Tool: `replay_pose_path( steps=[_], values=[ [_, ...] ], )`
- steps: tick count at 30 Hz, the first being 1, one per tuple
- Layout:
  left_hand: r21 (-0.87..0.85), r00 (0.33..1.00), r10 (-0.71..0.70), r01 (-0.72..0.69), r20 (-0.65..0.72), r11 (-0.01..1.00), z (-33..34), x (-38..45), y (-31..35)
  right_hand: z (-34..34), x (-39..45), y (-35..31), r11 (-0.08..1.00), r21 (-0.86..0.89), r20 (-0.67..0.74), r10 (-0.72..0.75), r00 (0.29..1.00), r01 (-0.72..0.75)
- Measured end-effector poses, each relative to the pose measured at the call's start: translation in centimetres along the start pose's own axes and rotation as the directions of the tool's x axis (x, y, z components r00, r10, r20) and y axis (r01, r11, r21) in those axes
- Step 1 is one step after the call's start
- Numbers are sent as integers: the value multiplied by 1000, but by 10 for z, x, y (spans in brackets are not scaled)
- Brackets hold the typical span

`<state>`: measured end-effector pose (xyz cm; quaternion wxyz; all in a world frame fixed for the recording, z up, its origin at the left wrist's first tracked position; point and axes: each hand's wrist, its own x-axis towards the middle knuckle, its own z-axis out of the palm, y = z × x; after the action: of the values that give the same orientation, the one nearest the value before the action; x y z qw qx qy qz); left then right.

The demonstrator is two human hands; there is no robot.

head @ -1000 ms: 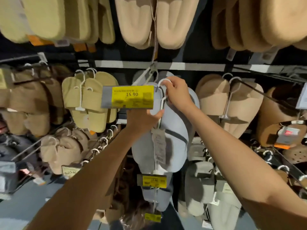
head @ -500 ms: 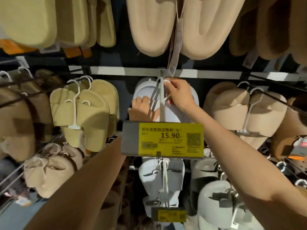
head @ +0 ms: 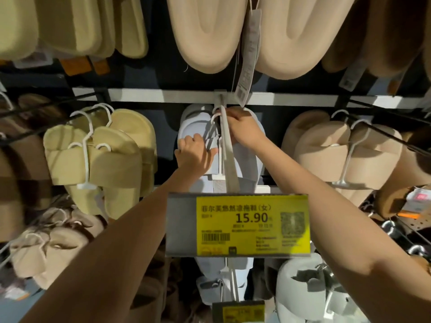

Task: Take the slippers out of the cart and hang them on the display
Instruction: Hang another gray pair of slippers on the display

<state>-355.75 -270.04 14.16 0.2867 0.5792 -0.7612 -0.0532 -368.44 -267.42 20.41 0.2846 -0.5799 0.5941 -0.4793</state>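
A pair of pale blue slippers [head: 197, 127] on a white hanger hangs far back on the middle display peg [head: 226, 150], close to the grey rail [head: 163, 95]. My right hand [head: 245, 128] grips the top of the hanger at the peg. My left hand [head: 194, 153] holds the left slipper's strap from below. The yellow 15.90 price tag [head: 253, 223] at the peg's front end hides the lower part of the slippers. The cart is out of view.
Yellow-green slippers [head: 105, 155] hang on the peg to the left, beige ones [head: 345, 155] to the right. Large beige soles [head: 245, 31] hang overhead. More pale blue and grey slippers [head: 300, 287] hang on lower pegs, with bare hooks at the far right.
The pale blue slippers have slid back along the peg toward the rail. My left hand let go of the price tag and took the left slipper. The camera moved closer.
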Motion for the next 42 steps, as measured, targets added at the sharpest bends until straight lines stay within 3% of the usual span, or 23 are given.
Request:
replay_pose_path(
  steps=[3,5,7,9,12,14,17,21,23,27,31,34,38,42],
  values=[
    [88,986,143,-135,-89,987,5,0,-7,1,2,0,1000,13,-2,29,1000,-29],
    [53,998,54,-55,35,997,4,3,-6,-1,2,0,999,0,48,50,998,-50],
    [-13,997,82,-82,8,997,2,4,-6,-2,-3,-1,998,-18,81,64,995,-63],
    [45,988,153,-154,26,987,-2,-5,-6,-3,-11,-2,993,-113,35,-20,999,24],
    [137,955,251,-230,-159,963,-6,-15,-16,-5,-31,2,931,-340,-129,-185,974,132],
    [226,975,198,-172,-101,959,-6,-18,-20,-5,-47,10,920,-386,-147,-128,981,63],
    [285,999,-31,40,-36,958,-12,-46,-37,-6,-74,18,826,-560,61,-30,998,59],
    [-33,928,-348,355,135,934,-28,-122,-42,8,-125,21,805,-561,281,-32,959,191],
    [-11,901,-427,429,75,903,-45,-164,-41,26,-144,27,730,-609,373,-79,924,309],
    [131,823,-568,564,-6,815,-73,-262,-56,67,-198,28,670,-533,595,-138,792,517],
    [260,624,-776,767,-90,586,-127,-368,-74,131,-261,0,583,-396,760,-224,610,709],
    [239,412,-887,901,-208,362,-182,-463,-82,190,-328,-36,569,-162,872,-299,387,806],
    [162,135,-934,983,-332,85,-245,-602,-74,252,-449,-90,515,104,924,-366,108,851],
    [24,-171,-893,980,-417,-199,-285,-720,-42,286,-576,-131,402,408,864,-459,-205,820]
  ],
)
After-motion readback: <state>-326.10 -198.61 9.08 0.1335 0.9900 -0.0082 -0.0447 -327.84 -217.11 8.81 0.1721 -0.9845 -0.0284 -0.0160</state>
